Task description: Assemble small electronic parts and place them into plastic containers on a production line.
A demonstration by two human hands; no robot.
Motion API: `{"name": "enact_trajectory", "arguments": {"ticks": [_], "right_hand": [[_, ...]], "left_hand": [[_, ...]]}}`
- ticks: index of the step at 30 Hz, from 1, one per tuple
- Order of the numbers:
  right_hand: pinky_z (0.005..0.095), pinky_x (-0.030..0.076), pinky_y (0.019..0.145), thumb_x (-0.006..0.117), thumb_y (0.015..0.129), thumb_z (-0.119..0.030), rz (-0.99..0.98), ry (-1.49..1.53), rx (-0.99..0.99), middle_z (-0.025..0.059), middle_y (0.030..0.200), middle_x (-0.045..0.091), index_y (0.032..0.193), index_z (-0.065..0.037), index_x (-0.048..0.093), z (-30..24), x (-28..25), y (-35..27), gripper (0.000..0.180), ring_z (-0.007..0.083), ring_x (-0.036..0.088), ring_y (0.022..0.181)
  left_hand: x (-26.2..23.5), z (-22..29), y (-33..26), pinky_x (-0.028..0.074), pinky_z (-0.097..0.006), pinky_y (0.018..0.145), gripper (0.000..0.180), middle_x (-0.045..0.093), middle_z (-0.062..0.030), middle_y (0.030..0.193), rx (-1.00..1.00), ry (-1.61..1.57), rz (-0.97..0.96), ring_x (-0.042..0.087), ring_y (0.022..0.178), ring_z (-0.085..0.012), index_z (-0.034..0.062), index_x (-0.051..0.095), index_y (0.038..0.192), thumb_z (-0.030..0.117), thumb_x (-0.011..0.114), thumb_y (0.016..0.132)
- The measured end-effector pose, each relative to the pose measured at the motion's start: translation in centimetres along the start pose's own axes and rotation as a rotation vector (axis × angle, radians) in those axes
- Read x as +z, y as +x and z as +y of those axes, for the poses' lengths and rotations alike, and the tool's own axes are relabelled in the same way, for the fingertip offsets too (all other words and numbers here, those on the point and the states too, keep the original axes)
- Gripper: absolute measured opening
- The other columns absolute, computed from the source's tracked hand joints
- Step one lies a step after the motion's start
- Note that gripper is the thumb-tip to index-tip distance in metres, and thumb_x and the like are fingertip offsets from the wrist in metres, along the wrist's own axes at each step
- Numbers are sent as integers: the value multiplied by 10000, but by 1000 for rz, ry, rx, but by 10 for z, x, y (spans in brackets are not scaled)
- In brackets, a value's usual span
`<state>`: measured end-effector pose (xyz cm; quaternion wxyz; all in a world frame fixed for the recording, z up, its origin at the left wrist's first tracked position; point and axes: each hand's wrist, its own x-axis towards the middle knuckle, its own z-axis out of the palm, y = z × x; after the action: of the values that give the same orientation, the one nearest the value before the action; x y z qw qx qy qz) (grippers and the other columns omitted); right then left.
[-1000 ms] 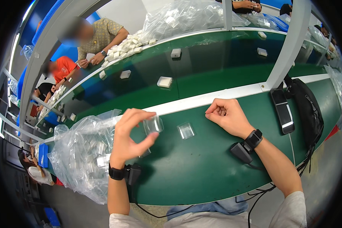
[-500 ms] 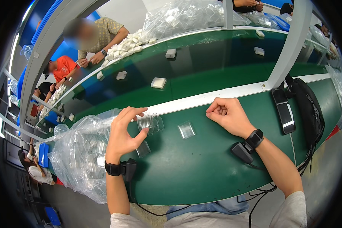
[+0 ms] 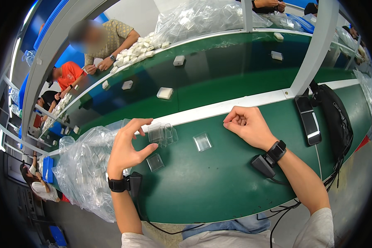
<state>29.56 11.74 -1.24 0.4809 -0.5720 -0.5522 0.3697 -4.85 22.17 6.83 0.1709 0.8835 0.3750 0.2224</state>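
My left hand point(image 3: 126, 146) is open, thumb and fingers spread apart, beside a small group of clear plastic cases point(image 3: 168, 134) standing close together on the green tabletop point(image 3: 211, 188). Below that group, by my thumb, lies a single clear case point(image 3: 155, 162). Another clear square case point(image 3: 202, 142) sits alone between my two hands. My right hand point(image 3: 250, 127) hovers or rests to the right of it, fingers curled in a loose fist, with nothing seen in them.
A clear bag of cases point(image 3: 89, 171) bulges at the left. Beyond the white ledge point(image 3: 219, 108), a dark green belt point(image 3: 219, 78) carries white boxes point(image 3: 165, 93). A grey post point(image 3: 316, 51), black device point(image 3: 308, 120) and black bag point(image 3: 335, 120) stand right. Other people work across the belt.
My left hand has drawn back leftward from the grouped cases, and its fingers have come off them. The white boxes on the belt have shifted left. My right hand stays put.
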Motion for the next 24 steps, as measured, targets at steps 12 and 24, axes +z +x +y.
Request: {"name": "enact_trajectory", "arguments": {"ticks": [12,24], "right_hand": [[241,415,582,718,920,-15,-2,-18,0,-36,668,575,900,41,713,4,-4,0,60,27,492,627],[243,413,584,724,923,-20,-10,13,13,-41,669,567,908,44,711,8,-4,1,67,31,484,620]], "left_hand": [[12,7,4,528,-351,760,462,756,-61,1107,9,-39,-40,692,860,-188,63,752,1161,190,914,747],[-1,21,-12,545,-325,651,693,707,-72,684,-426,310,-507,717,673,-216,28,715,875,529,1013,502]]}}
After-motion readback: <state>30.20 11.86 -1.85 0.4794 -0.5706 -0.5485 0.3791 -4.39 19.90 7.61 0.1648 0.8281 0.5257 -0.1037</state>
